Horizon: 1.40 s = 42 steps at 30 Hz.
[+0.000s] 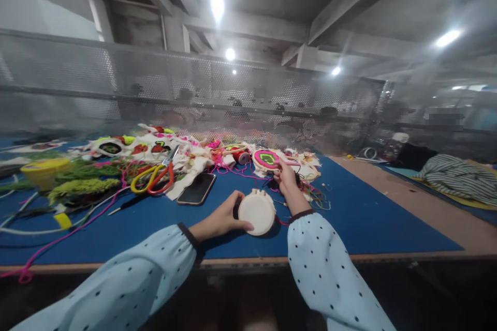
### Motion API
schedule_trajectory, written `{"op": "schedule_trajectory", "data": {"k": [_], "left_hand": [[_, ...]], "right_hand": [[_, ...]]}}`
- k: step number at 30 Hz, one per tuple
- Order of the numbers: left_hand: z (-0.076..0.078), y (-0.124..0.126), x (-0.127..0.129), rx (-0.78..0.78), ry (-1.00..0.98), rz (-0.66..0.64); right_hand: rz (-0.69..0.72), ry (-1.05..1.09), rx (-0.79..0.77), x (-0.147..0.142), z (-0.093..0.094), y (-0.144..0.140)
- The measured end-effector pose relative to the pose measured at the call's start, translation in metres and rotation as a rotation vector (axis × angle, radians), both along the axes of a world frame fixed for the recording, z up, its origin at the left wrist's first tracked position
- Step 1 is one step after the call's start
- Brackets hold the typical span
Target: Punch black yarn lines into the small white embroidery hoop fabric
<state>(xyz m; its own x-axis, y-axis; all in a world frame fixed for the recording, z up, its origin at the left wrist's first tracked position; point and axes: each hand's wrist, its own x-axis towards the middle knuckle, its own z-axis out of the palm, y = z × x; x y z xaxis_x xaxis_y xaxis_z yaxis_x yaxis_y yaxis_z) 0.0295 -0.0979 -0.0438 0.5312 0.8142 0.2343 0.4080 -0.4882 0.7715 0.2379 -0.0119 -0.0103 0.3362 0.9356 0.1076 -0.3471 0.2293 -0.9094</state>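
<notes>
Your left hand [222, 219] grips the small round white cloth hoop [257, 212]; your right hand [286, 180] pinches thin pink thread [248, 174]. Hold the hoop steady and pull the thread gently

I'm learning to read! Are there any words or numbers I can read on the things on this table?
No, none can be read here.
Phone: dark screen, no writing.
Hoop in the left hand: plain white cloth.
Scissors: no label shows.
Embroidered patches: shapes only, too blurred to show any letters.
</notes>
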Motion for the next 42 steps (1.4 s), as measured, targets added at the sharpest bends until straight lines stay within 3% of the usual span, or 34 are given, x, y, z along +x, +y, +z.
{"op": "schedule_trajectory", "data": {"k": [6,13,17,20,26,30,36,42], "left_hand": [[-0.006,0.031,0.0,-0.232,-0.255,0.123],[0.007,0.074,0.01,-0.481,-0.144,0.149],[0.001,0.07,0.013,-0.443,-0.151,0.269],[-0.006,0.062,0.009,-0.31,-0.299,0.185],[-0.008,0.055,0.004,-0.353,-0.424,0.122],[0.0,0.05,0.003,-0.427,-0.451,0.064],[0.008,0.045,-0.001,-0.441,-0.488,0.094],[0.006,0.048,0.0,-0.541,-0.527,-0.067]], "right_hand": [[-0.03,-0.183,0.097,-0.006,-0.015,0.007],[-0.001,-0.716,0.142,0.01,-0.026,0.018],[0.061,-0.86,0.28,0.008,-0.026,0.008],[0.075,-0.993,0.519,-0.002,-0.026,-0.014],[0.139,-1.173,0.78,-0.016,-0.014,-0.048],[0.212,-1.215,0.799,-0.014,-0.011,-0.05],[0.206,-1.188,0.787,-0.013,-0.011,-0.054],[0.166,-1.175,0.832,-0.013,-0.008,-0.057]]}}
